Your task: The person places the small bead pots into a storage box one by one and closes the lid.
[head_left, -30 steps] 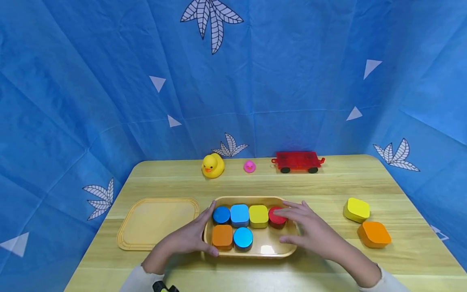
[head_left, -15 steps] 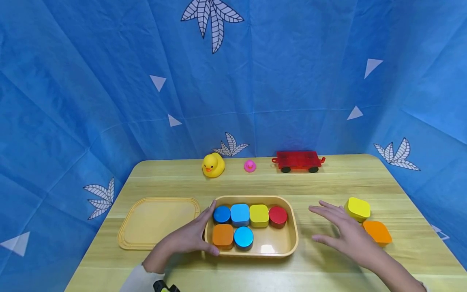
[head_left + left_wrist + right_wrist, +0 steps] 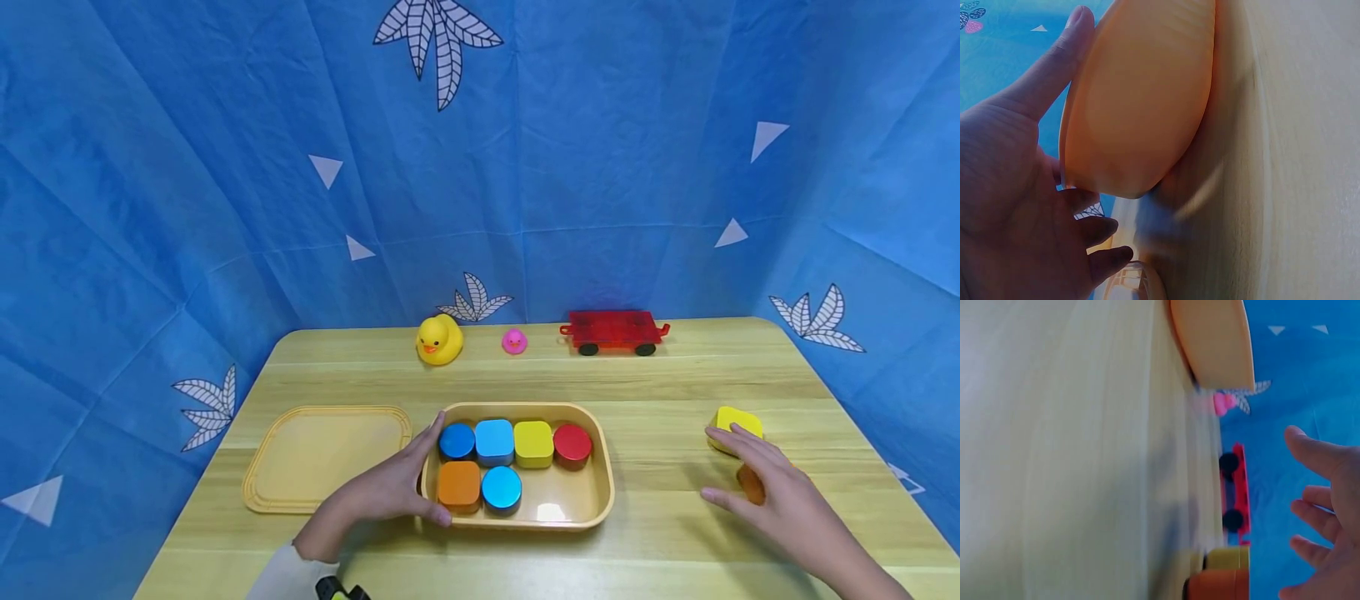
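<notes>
My left hand (image 3: 389,487) grips the left end of a beige plastic box (image 3: 572,510), thumb at the near corner and fingers at the far one. The left wrist view shows the box's wall (image 3: 1138,100) against that hand. Inside are round and square blocks: two blue, a light blue (image 3: 494,442), a yellow (image 3: 533,444), a red (image 3: 572,447) and an orange (image 3: 459,487). To the right, my right hand (image 3: 783,508) hovers with spread fingers over an orange block (image 3: 751,485), mostly hidden. Its fingertips overlap a yellow block (image 3: 738,419) in the head view.
A flat beige lid (image 3: 326,458) lies left of the box. Along the table's back edge stand a yellow duck (image 3: 439,340), a small pink duck (image 3: 514,342) and a red wheeled cart (image 3: 613,332). Blue cloth (image 3: 600,167) hangs behind and at both sides.
My right hand has left the red block in the box and moved right to the two loose blocks. The left hand and the box have stayed in place.
</notes>
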`<state>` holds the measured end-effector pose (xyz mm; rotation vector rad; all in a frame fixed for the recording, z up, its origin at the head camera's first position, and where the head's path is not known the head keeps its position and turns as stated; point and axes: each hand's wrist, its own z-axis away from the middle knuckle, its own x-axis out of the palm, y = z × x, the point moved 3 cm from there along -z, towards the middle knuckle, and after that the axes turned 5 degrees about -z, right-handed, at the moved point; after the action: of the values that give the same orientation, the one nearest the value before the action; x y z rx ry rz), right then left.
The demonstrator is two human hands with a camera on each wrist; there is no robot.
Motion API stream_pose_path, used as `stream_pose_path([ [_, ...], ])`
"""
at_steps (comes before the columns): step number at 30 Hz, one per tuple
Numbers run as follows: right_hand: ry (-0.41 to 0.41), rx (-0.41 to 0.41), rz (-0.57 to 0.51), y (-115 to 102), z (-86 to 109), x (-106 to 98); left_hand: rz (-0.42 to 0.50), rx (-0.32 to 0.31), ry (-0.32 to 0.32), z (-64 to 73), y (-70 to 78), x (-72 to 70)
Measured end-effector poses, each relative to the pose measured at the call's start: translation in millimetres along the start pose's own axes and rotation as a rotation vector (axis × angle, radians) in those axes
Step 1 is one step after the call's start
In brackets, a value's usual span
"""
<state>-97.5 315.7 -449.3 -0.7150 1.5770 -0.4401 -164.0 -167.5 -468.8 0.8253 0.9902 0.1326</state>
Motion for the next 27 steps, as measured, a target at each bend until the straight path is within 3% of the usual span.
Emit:
stream_pose_path([
  [8,0.054,0.157,0.065,25,6.5,-8,0.000,0.003,-0.002,-1.1,-1.1,0.0],
  [13,0.069,0.210,0.082,38,8.6,-11,0.008,0.009,-0.006,-0.2,0.4,-0.6],
  [21,-0.012,0.308,0.095,56,10.3,-10,0.006,-0.002,0.002,0.9,2.6,-0.7],
  [27,-0.053,0.329,0.100,63,11.9,-8,0.007,-0.005,0.005,0.4,1.4,-0.1],
])
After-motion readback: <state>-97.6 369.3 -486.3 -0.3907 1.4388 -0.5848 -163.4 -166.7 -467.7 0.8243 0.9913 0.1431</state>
